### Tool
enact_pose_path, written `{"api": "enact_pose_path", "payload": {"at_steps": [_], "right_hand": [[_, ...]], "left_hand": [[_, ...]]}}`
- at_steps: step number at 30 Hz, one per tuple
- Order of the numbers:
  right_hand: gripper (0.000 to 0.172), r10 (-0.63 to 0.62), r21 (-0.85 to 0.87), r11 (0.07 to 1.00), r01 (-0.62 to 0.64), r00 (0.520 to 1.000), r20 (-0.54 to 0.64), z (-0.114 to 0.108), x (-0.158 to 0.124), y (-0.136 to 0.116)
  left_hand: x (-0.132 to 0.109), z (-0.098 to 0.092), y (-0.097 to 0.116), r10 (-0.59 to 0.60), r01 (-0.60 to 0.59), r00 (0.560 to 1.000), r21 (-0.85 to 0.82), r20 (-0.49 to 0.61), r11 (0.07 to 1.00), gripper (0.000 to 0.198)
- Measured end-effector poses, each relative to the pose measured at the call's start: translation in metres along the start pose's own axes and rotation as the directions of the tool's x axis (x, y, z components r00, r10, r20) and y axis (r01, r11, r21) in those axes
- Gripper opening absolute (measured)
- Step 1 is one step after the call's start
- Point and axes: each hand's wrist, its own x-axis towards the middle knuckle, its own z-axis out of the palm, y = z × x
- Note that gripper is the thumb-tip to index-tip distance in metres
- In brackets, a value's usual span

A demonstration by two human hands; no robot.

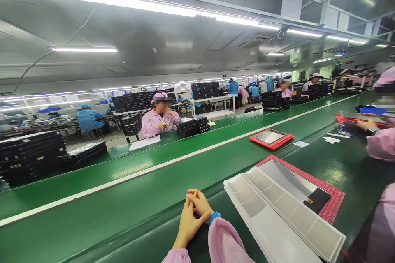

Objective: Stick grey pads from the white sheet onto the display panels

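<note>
The left hand (188, 226) and right hand (200, 204) are clasped, fingers (193, 194) interlaced: clenched on each other, no item held. They sit just left of the white compartment tray (296, 230), over the green conveyor belt (92, 209). Grey display panel (285, 183) lies beside the tray on a red mat (335, 201). Blue wristband (214, 218) on the right wrist. Co-worker's hand (367, 124) well beyond the tray, at far right.

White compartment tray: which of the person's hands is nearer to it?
Right: the right hand is just beside the white compartment tray; the clasped left hand lies farther off.
</note>
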Motion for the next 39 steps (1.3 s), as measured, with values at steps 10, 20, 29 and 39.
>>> {"api": "enact_pose_path", "payload": {"at_steps": [10,20,29,39], "right_hand": [[0.033,0.003,0.000,1.000,-0.003,1.000,0.006,0.0010,0.0004,-0.0012],[0.041,0.002,0.011,1.000,-0.002,1.000,0.011,-0.0009,0.0017,0.0015],[0.041,-0.005,0.016,1.000,0.004,1.000,0.018,-0.0013,0.0029,0.0030],[0.039,0.003,0.025,1.000,-0.003,1.000,0.017,-0.0008,0.0024,0.0022]], "left_hand": [[-0.0001,0.0004,0.0000,0.005,-0.005,1.000,-0.003,-0.011,1.000,0.081],[0.0002,0.0000,-0.0008,0.013,-0.013,1.000,0.021,-0.006,1.000,0.082],[-0.0002,-0.0003,0.0001,0.008,-0.007,1.000,0.012,-0.007,1.000,0.082],[0.0006,0.0007,-0.0032,0.021,-0.021,1.000,0.005,-0.009,1.000,0.082]]}}
